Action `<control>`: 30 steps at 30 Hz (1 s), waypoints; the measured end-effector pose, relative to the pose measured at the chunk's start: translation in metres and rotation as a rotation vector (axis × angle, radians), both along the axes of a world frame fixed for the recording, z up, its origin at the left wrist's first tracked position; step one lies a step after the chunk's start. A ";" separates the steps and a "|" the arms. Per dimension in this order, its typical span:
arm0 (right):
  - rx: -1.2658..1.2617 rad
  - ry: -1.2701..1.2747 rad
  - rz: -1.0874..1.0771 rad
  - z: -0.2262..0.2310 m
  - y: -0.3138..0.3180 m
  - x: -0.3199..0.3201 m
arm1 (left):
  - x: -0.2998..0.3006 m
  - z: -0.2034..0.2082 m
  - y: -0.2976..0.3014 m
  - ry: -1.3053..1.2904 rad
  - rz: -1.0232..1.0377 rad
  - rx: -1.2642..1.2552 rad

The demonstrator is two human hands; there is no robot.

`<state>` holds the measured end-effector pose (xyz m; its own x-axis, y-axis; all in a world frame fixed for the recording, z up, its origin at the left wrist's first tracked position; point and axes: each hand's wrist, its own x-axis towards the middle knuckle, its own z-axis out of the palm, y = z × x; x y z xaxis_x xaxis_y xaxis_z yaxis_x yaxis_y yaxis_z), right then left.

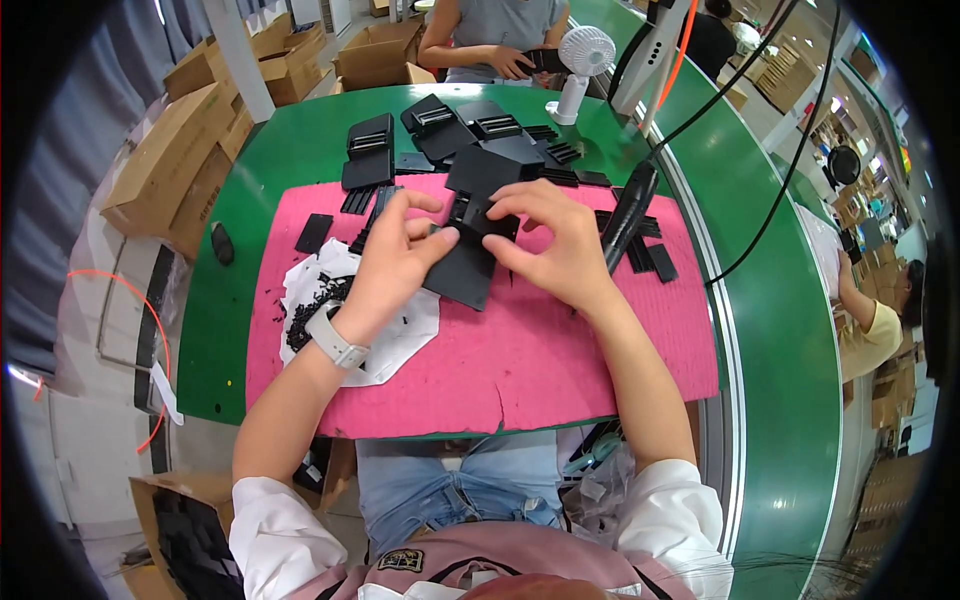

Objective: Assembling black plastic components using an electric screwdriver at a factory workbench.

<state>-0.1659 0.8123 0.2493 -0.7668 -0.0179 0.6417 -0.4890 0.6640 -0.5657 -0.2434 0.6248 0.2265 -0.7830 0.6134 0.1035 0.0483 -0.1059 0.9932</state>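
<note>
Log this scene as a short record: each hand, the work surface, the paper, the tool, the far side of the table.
Left hand: thumb touching a black part
Right hand: fingers at the same part's right side
Surface: pink mat on a green table
Paper: white, on the mat's left side, small black bits heaped on it
Tool: black, right of the right hand
Far side: white fan, seated person
</note>
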 end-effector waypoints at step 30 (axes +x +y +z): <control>0.213 -0.018 -0.073 0.000 -0.011 0.007 | 0.014 -0.008 -0.012 0.049 -0.049 0.039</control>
<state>-0.1586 0.8009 0.2496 -0.7822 -0.0951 0.6158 -0.4262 0.8026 -0.4174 -0.2297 0.6128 0.2188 -0.7459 0.6452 0.1656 0.0905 -0.1481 0.9848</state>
